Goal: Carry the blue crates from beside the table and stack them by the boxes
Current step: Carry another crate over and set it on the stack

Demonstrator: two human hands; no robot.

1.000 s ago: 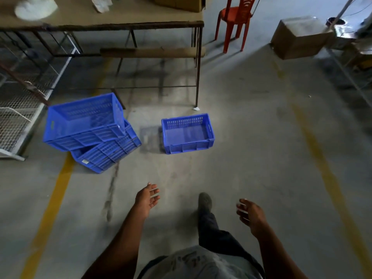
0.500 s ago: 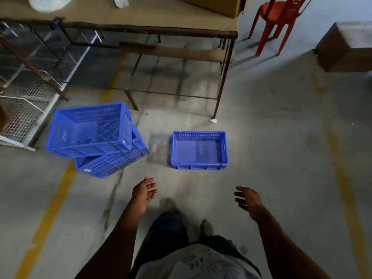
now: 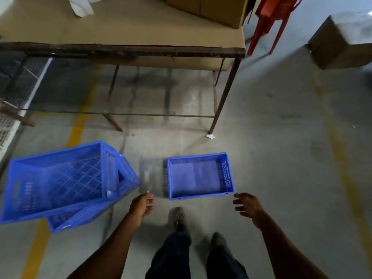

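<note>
Near the centre of the frame, a little to the right, a shallow blue crate (image 3: 201,176) sits flat on the grey concrete floor (image 3: 281,158), its open top facing up. At the lower left two deeper blue crates lie in a loose pile — the upper crate (image 3: 60,178) is tilted on the lower crate (image 3: 80,216), of which only a corner and part of a side show beneath it. The left hand (image 3: 142,206) reaches forward at the lower middle, just beside the shallow crate's near left corner but not touching it; its fingers are loosely spread and hold nothing. The right hand (image 3: 248,206) hangs just off the near right corner, fingers relaxed and slightly curled, also empty. Below them two dark-trousered legs and grey shoes (image 3: 179,216) stand on the floor. Across the upper frame runs a table (image 3: 120,49) with a rusty metal edge and thin legs; a cardboard box (image 3: 211,9) rests on its top at the upper middle. A red plastic chair (image 3: 271,17) stands at the upper right — beside it, at the far right edge, another brown box (image 3: 338,47). Yellow floor lines (image 3: 80,121) run up the left and right sides.
</note>
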